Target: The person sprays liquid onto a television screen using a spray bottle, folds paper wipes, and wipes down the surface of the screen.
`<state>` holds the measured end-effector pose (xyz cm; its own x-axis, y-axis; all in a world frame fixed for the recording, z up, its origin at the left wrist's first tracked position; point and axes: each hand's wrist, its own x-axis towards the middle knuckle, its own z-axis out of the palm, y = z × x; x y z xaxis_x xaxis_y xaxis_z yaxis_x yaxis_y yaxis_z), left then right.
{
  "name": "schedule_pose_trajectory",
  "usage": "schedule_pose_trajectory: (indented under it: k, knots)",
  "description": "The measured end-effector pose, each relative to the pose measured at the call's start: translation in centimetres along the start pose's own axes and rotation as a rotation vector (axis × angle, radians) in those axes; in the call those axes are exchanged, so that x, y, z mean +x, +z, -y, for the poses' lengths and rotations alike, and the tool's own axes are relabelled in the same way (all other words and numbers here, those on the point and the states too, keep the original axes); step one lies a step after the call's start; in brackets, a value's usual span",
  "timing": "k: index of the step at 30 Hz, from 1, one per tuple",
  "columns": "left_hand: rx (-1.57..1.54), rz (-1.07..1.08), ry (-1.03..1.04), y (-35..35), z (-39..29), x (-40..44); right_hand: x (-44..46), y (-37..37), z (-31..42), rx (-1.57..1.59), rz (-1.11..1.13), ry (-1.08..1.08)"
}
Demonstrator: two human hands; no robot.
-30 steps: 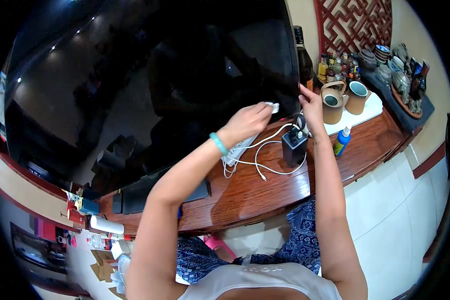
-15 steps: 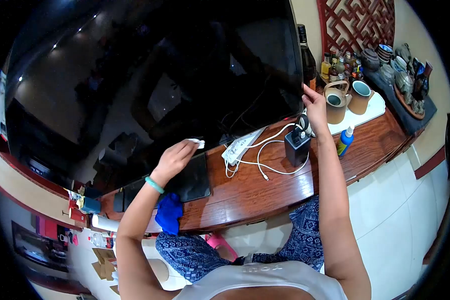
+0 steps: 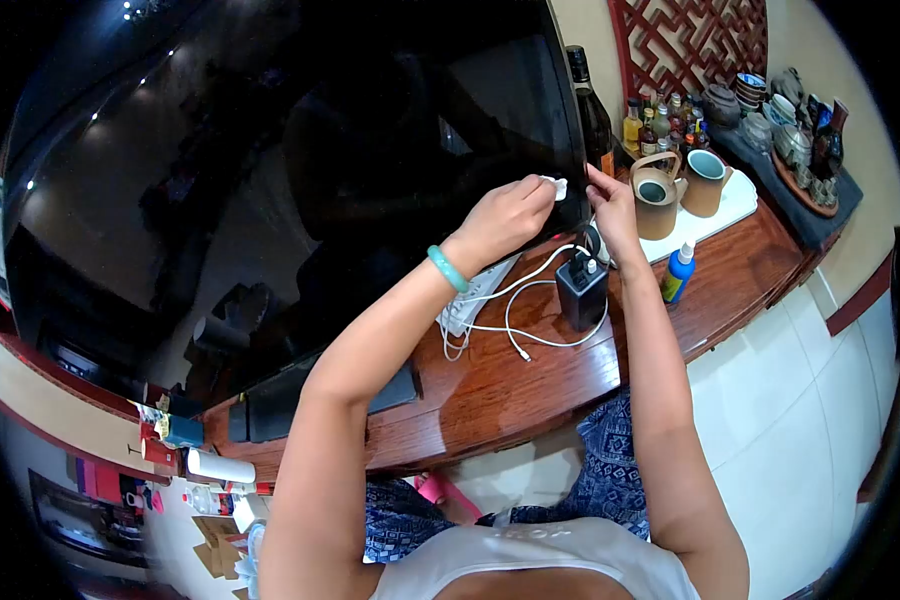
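Screen [image 3: 300, 190]: stands at the back of the table [image 3: 500, 390], wide, black and glossy, filling most of the left of your view; it mirrors small lights.
Left hand [image 3: 510, 217]: in front of the screen, near its lower right corner, with your forearm reaching across the table; a green bangle [image 3: 447, 270] circles your wrist.
Left grip: your fingers are drawn together on a small white wipe [image 3: 558, 188], part of which shows beyond the fingertips, at the glass; you cannot tell from this view how hard it is pressed.
Right hand [image 3: 615, 215]: at the screen's right side edge, close to the left hand but apart from it.
Right grip: your thumb and forefinger reach to that edge; how far they are closed, and whether they pinch it, you cannot tell.
Below your hands: a white power strip [image 3: 467, 308], a white cable [image 3: 507, 312] looping over the wood, and a black charger [image 3: 582, 292] standing just beside your right forearm.
Right of that forearm: a blue spray bottle [image 3: 678, 272], upright; behind it, a handled pot [image 3: 656, 208] and a cup [image 3: 704, 185] on a white tray [image 3: 722, 228].
Behind the pot: small bottles [image 3: 660, 128], with a tall dark bottle [image 3: 592, 115] beside the screen.
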<state>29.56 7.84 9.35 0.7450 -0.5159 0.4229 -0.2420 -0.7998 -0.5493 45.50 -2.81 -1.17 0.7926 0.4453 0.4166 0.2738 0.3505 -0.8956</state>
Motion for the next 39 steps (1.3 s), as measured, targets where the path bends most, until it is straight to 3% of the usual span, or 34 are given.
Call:
schedule_pose_trajectory:
  k: [3, 11, 15, 21, 25, 35, 39]
  knots:
    - [-0.048, -0.044, -0.011, -1.6, 0.2, -2.2, 0.3, -0.2, -0.3, 0.03, 0.023, -0.015]
    - [0.095, 0.173, -0.148, -11.5, 0.6, -16.7, -0.1, 0.1, 0.5, 0.014, -0.002, 0.031]
    - [0.134, 0.156, -0.115, -11.3, 0.9, -15.4, 0.0, 0.2, 0.2, 0.072, 0.012, -0.019]
    - [0.096, -0.15, -0.039, -4.6, 1.6, -2.1, 0.0, 0.2, 0.0, 0.033, -0.01, -0.017]
    - [0.024, -0.161, -0.004, -1.1, 1.1, 2.7, 0.1, 0.0, 0.0, 0.029, -0.006, -0.006]
    - [0.083, 0.093, -0.169, -11.6, 0.8, -12.6, 0.1, 0.1, -0.9, 0.025, -0.006, -0.002]
    - [0.127, 0.11, -0.178, -12.3, 1.5, -13.5, 0.0, 0.4, -0.6, 0.026, -0.018, -0.041]
